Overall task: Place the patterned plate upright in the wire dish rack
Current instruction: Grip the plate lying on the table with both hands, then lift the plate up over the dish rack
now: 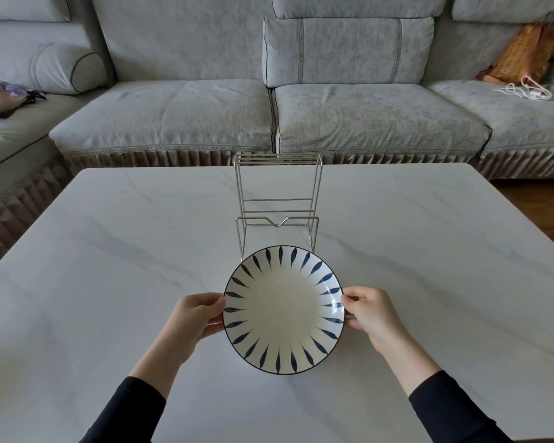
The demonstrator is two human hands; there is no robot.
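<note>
A white patterned plate [283,310] with dark blue leaf strokes around its rim faces up, roughly flat, over the near middle of the marble table [109,251]. My left hand [196,318] grips its left rim and my right hand [370,313] pinches its right rim. Just beyond the plate's far edge stands the wire dish rack [278,206], a tall metal frame with nothing in its slots. The plate's far rim covers the rack's near feet.
A grey sofa [269,116] runs along the table's far side and round the left. An orange bag [522,52] and white cord [525,91] lie on its right seat, and cloth items [4,91] on the left.
</note>
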